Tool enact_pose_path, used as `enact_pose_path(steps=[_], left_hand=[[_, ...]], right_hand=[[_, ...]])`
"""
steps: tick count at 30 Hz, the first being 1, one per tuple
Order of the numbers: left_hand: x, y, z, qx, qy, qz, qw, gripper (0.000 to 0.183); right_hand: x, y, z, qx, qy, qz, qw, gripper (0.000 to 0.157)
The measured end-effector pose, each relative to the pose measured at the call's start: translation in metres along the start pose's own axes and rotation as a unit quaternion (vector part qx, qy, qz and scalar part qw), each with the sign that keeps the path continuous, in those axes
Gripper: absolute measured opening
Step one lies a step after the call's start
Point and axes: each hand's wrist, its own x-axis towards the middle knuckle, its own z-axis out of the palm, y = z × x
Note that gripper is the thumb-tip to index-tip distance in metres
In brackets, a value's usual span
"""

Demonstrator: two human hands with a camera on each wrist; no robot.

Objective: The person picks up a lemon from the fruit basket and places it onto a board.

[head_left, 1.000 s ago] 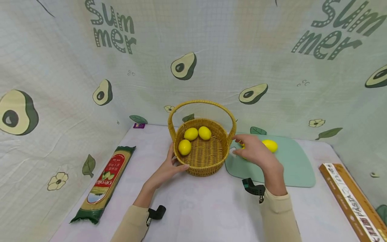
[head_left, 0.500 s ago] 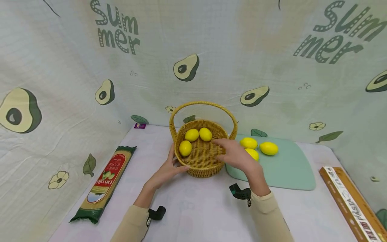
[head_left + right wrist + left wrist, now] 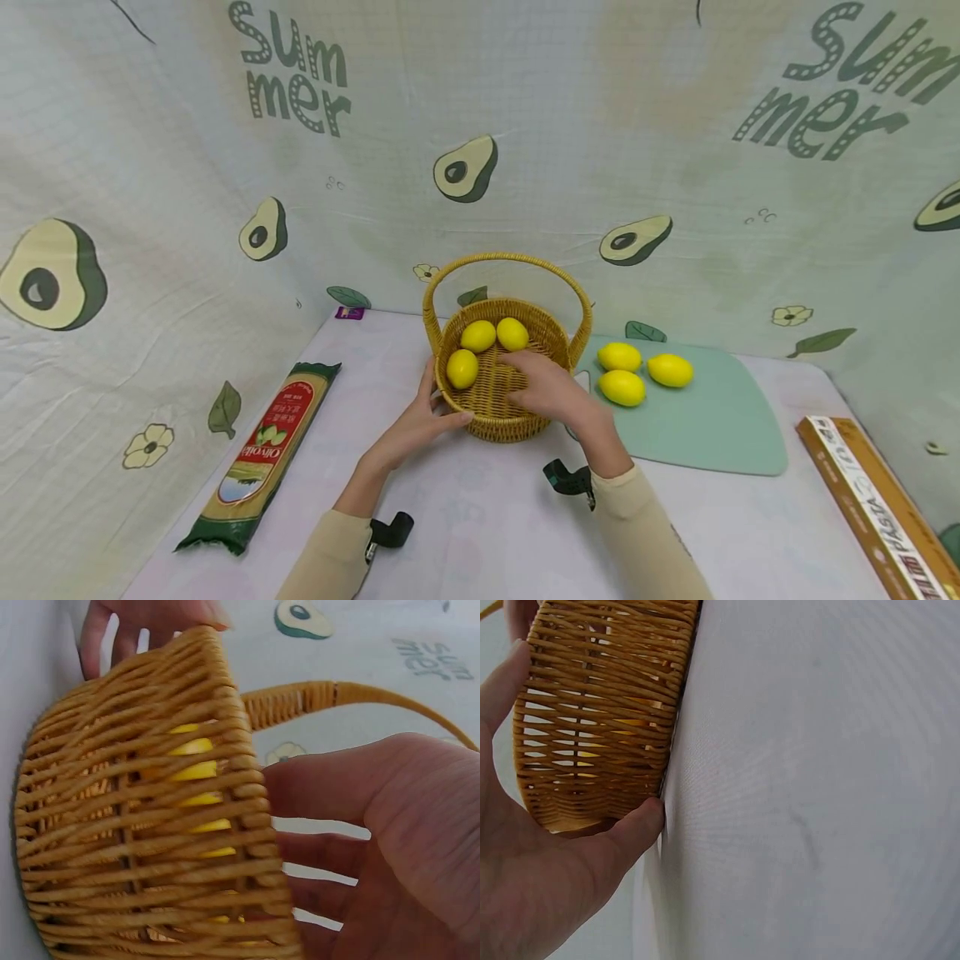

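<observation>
A round wicker basket with a tall hoop handle stands on the table and holds three lemons along its back and left side. My left hand grips its left front wall; in the left wrist view, the thumb and a finger spread across the weave. My right hand reaches over the right rim into the basket, fingers extended and apart, to the right of the lemons. In the right wrist view, the wicker wall hides its fingertips, and yellow shows through the gaps. No lemon shows between its fingers in the head view.
A pale green cutting board lies right of the basket with three lemons on it. A pasta packet lies at left, a long pasta box at right. A small purple packet sits by the printed cloth backdrop.
My right hand has moved left from over the cutting board into the basket, uncovering the lemons on the board. My left hand stays on the basket.
</observation>
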Motion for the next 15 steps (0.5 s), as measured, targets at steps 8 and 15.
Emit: enact_pose_path(steps=[8,15], left_hand=[[0.0,0.002,0.0,0.0,0.003,0.006,1.0,0.117],[0.002,-0.001,0.0,0.002,0.003,0.002,1.0,0.116]], right_hand=[[0.018,-0.01,0.016,-0.026,-0.015,-0.03,0.999,0.057],[0.029,-0.011,0.031,-0.02,-0.026,-0.051,0.998,0.056]])
